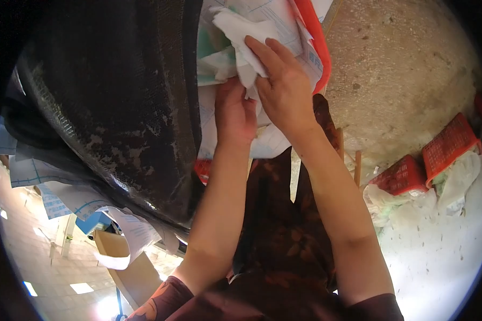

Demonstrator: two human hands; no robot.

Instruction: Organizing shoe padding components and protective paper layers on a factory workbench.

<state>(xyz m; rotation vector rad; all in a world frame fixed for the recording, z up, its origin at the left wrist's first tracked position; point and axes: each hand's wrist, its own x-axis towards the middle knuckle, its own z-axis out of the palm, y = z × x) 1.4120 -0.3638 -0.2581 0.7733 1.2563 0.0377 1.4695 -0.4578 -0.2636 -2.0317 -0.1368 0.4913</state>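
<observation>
My right hand (284, 88) is closed on a soft white sheet (246, 33), fabric or paper, I cannot tell which. Its fingers lie over the sheet's right side with the thumb beneath. My left hand (234, 113) sits lower and to the left, fingers curled at the sheet's hanging lower end; the fingertips are partly hidden. Both hands are over a red-rimmed basket (322, 51) lined with white paper (268, 143) bearing blue print. Pale green material (214, 51) lies inside it, left of the white sheet.
A large black, worn surface (112, 91) fills the left side, close to my left hand. Printed paper sheets (53, 174) hang below its edge. Red plastic baskets (401, 175) with whitish bags (460, 182) stand at the right on the stained floor (396, 69).
</observation>
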